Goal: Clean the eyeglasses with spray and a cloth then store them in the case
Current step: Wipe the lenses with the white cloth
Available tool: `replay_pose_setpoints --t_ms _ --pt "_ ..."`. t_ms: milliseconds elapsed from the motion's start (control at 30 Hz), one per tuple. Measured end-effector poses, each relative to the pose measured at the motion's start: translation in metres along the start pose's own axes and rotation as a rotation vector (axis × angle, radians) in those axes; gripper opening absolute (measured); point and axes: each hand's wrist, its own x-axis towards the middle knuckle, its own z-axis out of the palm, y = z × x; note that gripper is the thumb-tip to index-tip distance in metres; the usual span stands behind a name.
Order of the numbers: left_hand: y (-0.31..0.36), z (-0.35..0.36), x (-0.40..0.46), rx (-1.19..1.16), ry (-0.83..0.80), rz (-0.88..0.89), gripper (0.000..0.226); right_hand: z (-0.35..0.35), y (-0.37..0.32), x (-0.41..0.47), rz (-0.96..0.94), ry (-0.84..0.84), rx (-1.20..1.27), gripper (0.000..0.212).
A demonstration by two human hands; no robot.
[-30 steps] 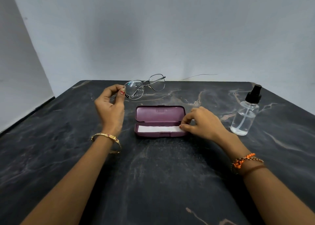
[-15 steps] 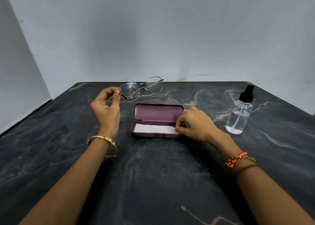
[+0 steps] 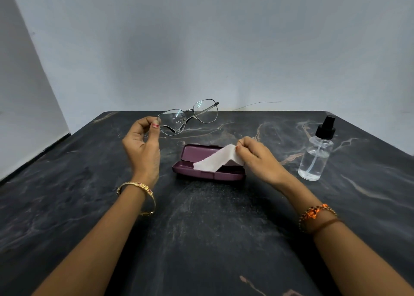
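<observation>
My left hand (image 3: 143, 145) pinches the thin metal eyeglasses (image 3: 190, 116) at the left end of the frame and holds them up above the table; droplets show on the nearer lens. An open purple case (image 3: 201, 174) lies on the dark marble table (image 3: 201, 228) in the middle. My right hand (image 3: 257, 159) pinches one end of a white cloth (image 3: 217, 159) and lifts it; the cloth's other end still lies in the case. A clear spray bottle (image 3: 317, 154) with a black pump top stands to the right of the case.
Grey walls close the scene behind and at the left. A thin wire (image 3: 257, 104) runs along the table's far edge. The table's left edge (image 3: 33, 156) slants toward me.
My right hand has pulled one end of the white cloth up out of the case, where it lay flat before. The left hand keeps holding the eyeglasses at about the same height.
</observation>
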Motion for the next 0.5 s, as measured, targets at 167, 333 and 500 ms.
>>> replay_pose_setpoints --t_ms 167,333,500 --pt "0.004 0.003 -0.004 -0.011 -0.001 -0.029 0.025 -0.001 -0.008 0.004 0.267 -0.003 0.689 0.028" --pt "0.006 0.006 -0.009 -0.017 -0.021 -0.037 0.024 -0.005 -0.012 0.005 0.351 0.048 1.287 0.022" --pt "0.003 0.008 -0.011 -0.007 -0.059 -0.007 0.024 -0.001 -0.018 0.004 0.271 0.071 1.459 0.026"
